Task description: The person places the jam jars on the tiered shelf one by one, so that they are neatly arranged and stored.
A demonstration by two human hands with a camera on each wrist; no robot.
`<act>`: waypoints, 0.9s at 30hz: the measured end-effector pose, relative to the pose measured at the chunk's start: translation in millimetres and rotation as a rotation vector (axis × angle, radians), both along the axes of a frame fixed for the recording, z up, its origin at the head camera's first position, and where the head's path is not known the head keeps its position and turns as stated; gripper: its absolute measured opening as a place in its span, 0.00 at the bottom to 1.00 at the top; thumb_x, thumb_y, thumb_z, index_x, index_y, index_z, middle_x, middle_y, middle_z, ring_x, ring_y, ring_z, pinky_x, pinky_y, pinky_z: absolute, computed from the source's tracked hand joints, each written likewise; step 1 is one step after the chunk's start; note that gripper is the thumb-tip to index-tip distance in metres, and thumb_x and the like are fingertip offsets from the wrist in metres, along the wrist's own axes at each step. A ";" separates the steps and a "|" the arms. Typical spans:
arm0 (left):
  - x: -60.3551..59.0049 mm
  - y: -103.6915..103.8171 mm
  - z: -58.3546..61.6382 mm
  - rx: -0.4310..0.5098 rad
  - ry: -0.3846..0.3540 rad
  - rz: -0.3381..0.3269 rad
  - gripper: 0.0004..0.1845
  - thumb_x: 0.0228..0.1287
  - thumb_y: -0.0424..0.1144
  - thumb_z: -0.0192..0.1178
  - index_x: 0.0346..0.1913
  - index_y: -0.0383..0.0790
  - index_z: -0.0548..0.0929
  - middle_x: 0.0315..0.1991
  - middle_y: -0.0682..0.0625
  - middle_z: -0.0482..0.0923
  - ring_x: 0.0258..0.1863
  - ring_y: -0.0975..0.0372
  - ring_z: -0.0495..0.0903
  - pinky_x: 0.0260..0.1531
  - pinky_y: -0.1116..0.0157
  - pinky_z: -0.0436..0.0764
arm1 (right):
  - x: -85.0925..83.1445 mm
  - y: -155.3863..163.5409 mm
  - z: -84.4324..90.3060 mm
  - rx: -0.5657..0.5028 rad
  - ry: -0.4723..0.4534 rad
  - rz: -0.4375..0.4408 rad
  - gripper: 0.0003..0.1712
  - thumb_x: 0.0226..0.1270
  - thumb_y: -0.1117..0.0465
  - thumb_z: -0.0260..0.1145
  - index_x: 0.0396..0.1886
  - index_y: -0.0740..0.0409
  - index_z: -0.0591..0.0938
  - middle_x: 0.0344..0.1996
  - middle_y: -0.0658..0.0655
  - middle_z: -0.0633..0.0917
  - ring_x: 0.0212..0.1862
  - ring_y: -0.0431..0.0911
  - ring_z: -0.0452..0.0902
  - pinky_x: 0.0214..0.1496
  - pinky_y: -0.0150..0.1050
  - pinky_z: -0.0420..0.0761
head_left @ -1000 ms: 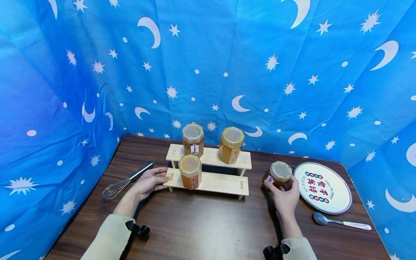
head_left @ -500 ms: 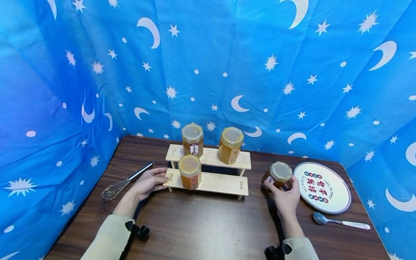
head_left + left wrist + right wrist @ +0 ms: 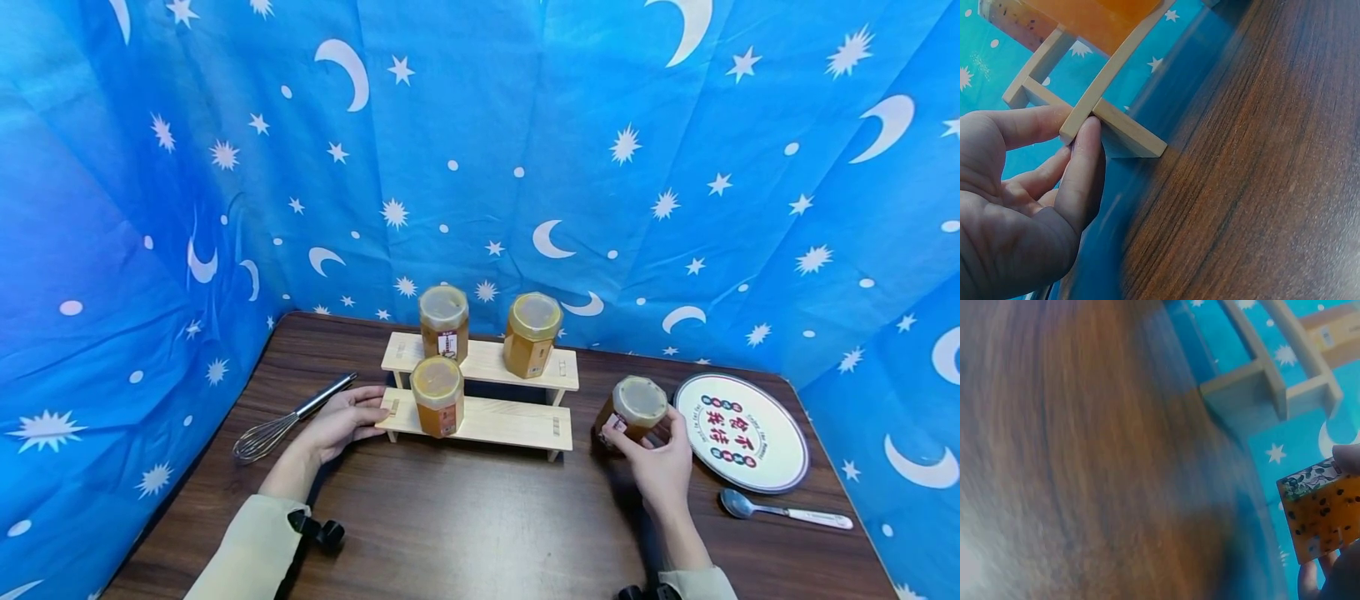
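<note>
My left hand (image 3: pixel 342 425) pinches the left end of the lower wooden shelf (image 3: pixel 495 421); the left wrist view has thumb and forefinger on either face of the board (image 3: pixel 1094 94). One lidded jar of amber contents (image 3: pixel 438 398) stands near that end. My right hand (image 3: pixel 660 462) grips another lidded jar (image 3: pixel 633 407), tilted slightly, to the right of the shelves. Dark specks show through this jar's side (image 3: pixel 1322 515) in the right wrist view, where the hand is mostly cut off. Two more jars, one left (image 3: pixel 445 325) and one right (image 3: pixel 533 335), stand on the upper shelf (image 3: pixel 486 360).
A whisk (image 3: pixel 281 425) lies left of my left hand. Beyond the right hand are a white plate with red lettering (image 3: pixel 780 433) and a spoon (image 3: pixel 780 510). Blue cloth (image 3: pixel 480 125) with moons and stars hangs behind the brown table (image 3: pixel 480 517).
The right hand has shifted the gripped jar slightly left and toward me, over the last half second. My left hand and the shelf jars stay where they were.
</note>
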State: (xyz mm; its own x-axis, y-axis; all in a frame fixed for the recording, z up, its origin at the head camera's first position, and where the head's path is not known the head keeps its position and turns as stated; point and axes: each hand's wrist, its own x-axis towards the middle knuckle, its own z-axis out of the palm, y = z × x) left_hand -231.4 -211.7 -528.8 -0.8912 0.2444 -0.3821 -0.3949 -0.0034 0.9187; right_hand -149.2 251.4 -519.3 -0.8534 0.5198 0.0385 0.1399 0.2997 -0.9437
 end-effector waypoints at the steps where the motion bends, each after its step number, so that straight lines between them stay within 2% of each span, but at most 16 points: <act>1: -0.2 0.0 0.0 -0.001 -0.001 0.001 0.37 0.72 0.30 0.64 0.78 0.27 0.60 0.68 0.33 0.71 0.49 0.58 0.85 0.49 0.61 0.87 | 1.6 -1.2 2.3 0.006 -0.006 0.012 0.51 0.58 0.55 0.83 0.76 0.56 0.65 0.67 0.59 0.73 0.66 0.54 0.69 0.66 0.56 0.76; 6: -0.2 0.2 -0.1 -0.004 -0.003 -0.002 0.37 0.72 0.30 0.64 0.78 0.27 0.60 0.68 0.33 0.70 0.49 0.58 0.85 0.49 0.61 0.87 | 7.9 -8.0 13.2 0.022 -0.018 0.082 0.50 0.57 0.54 0.84 0.75 0.54 0.67 0.67 0.55 0.74 0.67 0.52 0.68 0.63 0.50 0.76; 10: -0.4 0.2 -0.3 -0.005 -0.006 -0.001 0.37 0.72 0.30 0.64 0.78 0.28 0.60 0.68 0.33 0.70 0.49 0.58 0.85 0.49 0.61 0.87 | 11.2 -15.7 20.0 0.014 -0.007 0.131 0.48 0.55 0.57 0.85 0.73 0.53 0.69 0.64 0.52 0.76 0.65 0.47 0.69 0.61 0.45 0.75; 14: -0.5 0.7 -0.4 -0.004 -0.007 0.001 0.37 0.72 0.31 0.64 0.78 0.28 0.60 0.69 0.33 0.70 0.50 0.58 0.85 0.50 0.61 0.87 | 13.1 -22.2 25.7 0.000 0.009 0.175 0.49 0.53 0.60 0.86 0.73 0.53 0.70 0.63 0.53 0.77 0.63 0.45 0.70 0.62 0.46 0.74; 21: 0.1 1.8 0.0 -0.008 -0.007 0.006 0.37 0.72 0.30 0.64 0.78 0.27 0.60 0.69 0.32 0.69 0.49 0.58 0.85 0.50 0.61 0.87 | 15.5 -28.0 35.3 -0.018 -0.003 0.204 0.50 0.53 0.58 0.86 0.74 0.52 0.69 0.64 0.55 0.77 0.65 0.50 0.69 0.66 0.54 0.73; 27: 0.3 1.7 -0.2 -0.007 -0.002 0.008 0.36 0.72 0.30 0.63 0.78 0.27 0.60 0.69 0.32 0.69 0.49 0.58 0.85 0.49 0.61 0.87 | 16.3 -35.9 40.8 -0.044 0.022 0.230 0.50 0.52 0.58 0.87 0.73 0.52 0.70 0.62 0.54 0.77 0.62 0.47 0.69 0.65 0.56 0.73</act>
State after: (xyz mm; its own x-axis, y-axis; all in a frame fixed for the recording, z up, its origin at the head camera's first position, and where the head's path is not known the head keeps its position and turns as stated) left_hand -231.1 -210.0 -529.0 -0.8925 0.2346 -0.3851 -0.3963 -0.0004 0.9181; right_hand -132.8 215.5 -478.5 -0.9487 0.3135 0.0403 0.0518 0.2800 -0.9586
